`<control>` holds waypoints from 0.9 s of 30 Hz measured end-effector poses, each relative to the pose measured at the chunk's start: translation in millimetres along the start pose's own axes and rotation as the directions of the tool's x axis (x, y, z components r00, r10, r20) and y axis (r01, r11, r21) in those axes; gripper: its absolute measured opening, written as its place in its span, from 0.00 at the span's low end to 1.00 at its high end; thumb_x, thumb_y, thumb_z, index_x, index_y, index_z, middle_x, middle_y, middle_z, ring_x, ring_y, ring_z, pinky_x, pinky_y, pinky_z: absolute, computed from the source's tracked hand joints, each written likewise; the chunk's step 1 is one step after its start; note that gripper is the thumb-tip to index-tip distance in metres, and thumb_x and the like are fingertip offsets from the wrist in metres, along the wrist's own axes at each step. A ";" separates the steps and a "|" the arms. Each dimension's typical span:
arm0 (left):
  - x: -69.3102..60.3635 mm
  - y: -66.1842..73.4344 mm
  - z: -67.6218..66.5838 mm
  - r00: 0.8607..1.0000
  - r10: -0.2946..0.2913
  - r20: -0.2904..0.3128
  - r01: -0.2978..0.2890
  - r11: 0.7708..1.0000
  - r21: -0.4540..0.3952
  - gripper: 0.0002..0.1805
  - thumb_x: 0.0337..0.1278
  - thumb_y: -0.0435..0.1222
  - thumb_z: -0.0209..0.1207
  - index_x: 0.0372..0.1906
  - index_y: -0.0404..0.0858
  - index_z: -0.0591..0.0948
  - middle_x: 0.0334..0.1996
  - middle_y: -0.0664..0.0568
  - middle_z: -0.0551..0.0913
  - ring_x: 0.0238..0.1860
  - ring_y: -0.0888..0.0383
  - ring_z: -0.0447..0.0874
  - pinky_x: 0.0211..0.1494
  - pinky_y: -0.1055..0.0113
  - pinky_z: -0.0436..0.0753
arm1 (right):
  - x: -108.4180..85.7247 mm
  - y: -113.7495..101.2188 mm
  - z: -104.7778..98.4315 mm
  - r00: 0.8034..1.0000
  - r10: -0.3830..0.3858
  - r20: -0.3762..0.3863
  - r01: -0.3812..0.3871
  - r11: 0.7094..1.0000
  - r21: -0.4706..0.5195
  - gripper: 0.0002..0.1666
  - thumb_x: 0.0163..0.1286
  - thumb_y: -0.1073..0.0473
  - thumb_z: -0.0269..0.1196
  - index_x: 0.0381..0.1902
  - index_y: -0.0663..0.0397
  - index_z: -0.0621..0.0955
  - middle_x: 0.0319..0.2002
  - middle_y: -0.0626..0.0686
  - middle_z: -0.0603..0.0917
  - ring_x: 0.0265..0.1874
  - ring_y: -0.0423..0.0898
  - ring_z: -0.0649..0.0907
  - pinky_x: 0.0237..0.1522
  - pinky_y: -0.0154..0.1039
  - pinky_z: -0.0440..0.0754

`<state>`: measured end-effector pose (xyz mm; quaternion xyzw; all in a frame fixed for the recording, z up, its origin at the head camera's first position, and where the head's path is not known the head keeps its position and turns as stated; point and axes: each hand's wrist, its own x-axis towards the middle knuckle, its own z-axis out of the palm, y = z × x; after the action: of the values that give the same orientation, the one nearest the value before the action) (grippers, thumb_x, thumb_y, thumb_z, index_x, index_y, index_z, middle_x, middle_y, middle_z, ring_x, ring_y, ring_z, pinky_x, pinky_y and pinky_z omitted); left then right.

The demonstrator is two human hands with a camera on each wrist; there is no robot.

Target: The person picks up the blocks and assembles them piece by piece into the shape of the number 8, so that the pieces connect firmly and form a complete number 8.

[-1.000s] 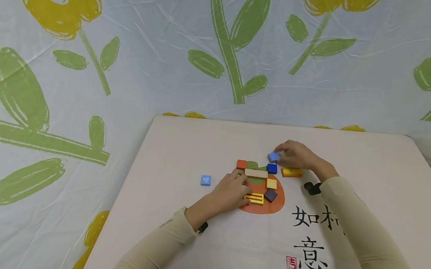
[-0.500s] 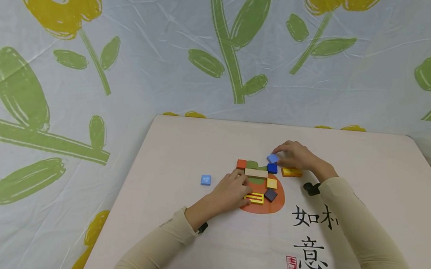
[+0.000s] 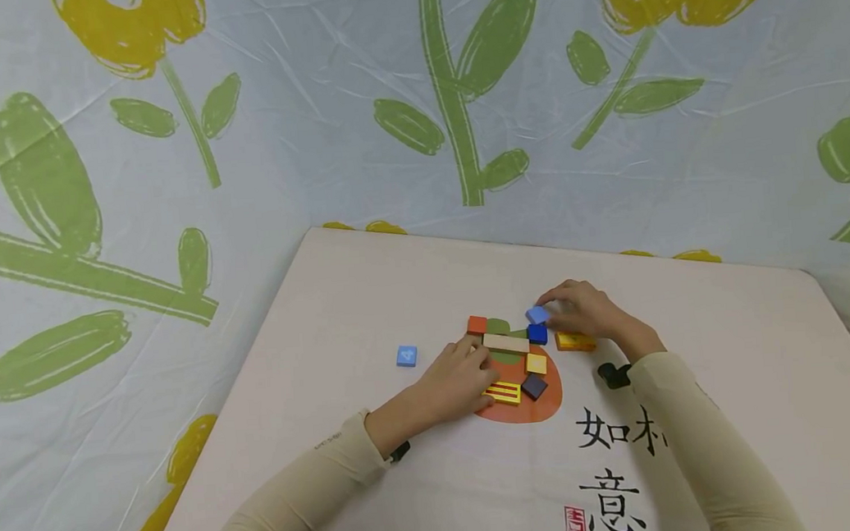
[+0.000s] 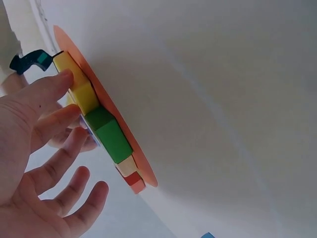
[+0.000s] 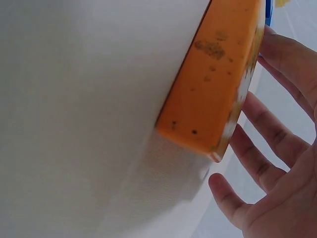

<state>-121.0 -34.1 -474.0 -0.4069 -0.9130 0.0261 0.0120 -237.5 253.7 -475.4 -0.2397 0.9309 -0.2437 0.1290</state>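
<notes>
In the head view my right hand [image 3: 587, 310] pinches a light blue block [image 3: 537, 314], held tilted at the back edge of a dark blue block [image 3: 537, 334]. My left hand [image 3: 453, 379] has thumb and index finger at the left end of a yellow block with red stripes [image 3: 505, 392]. Its other fingers reach toward a green block [image 4: 111, 136], seen in the left wrist view and covered by the hand from above. Around the ring lie a red block [image 3: 477, 324], a plain wood block [image 3: 506, 343], a yellow square block [image 3: 535, 364] and a dark block [image 3: 534, 386].
An orange-yellow block [image 3: 575, 340] lies just below my right hand. A light blue block marked 4 [image 3: 406, 356] lies off to the left. The pale table mat [image 3: 354, 303] bears an orange fruit print [image 3: 551, 405] and black characters [image 3: 610, 503].
My right hand has brought the light blue block slightly down and left, closer to the dark blue block, and tilted it. The left hand keeps its place.
</notes>
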 end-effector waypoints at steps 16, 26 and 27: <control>-52.6 -63.8 -14.0 0.962 -0.153 -0.227 0.102 0.969 -0.223 0.22 0.58 0.49 0.70 0.55 0.45 0.84 0.50 0.53 0.79 0.57 0.50 0.73 0.56 0.58 0.77 | 1.4 0.1 2.2 1.000 0.024 0.009 -0.024 1.000 0.009 0.20 0.68 0.58 0.68 0.57 0.50 0.84 0.61 0.65 0.75 0.61 0.65 0.70 0.58 0.67 0.67; -83.6 -100.5 -5.1 0.938 -0.293 -0.187 0.189 0.882 -0.433 0.23 0.56 0.46 0.72 0.55 0.42 0.85 0.51 0.53 0.78 0.56 0.51 0.73 0.56 0.58 0.78 | -0.9 -1.0 0.5 1.000 0.019 0.008 -0.019 1.000 0.019 0.20 0.68 0.59 0.68 0.57 0.52 0.84 0.61 0.66 0.74 0.61 0.66 0.70 0.59 0.68 0.68; -84.7 -102.1 -3.6 0.939 -0.298 -0.174 0.194 0.873 -0.448 0.23 0.56 0.46 0.72 0.55 0.43 0.85 0.51 0.53 0.78 0.56 0.51 0.72 0.56 0.59 0.78 | -1.0 -1.1 0.3 1.000 0.022 0.008 -0.022 1.000 0.020 0.20 0.67 0.60 0.68 0.57 0.52 0.84 0.61 0.66 0.74 0.61 0.66 0.70 0.59 0.67 0.68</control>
<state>-140.0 -165.1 -464.6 -0.2796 -0.9330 -0.2238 0.0357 -236.1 253.3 -475.0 -0.2290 0.9305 -0.2506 0.1377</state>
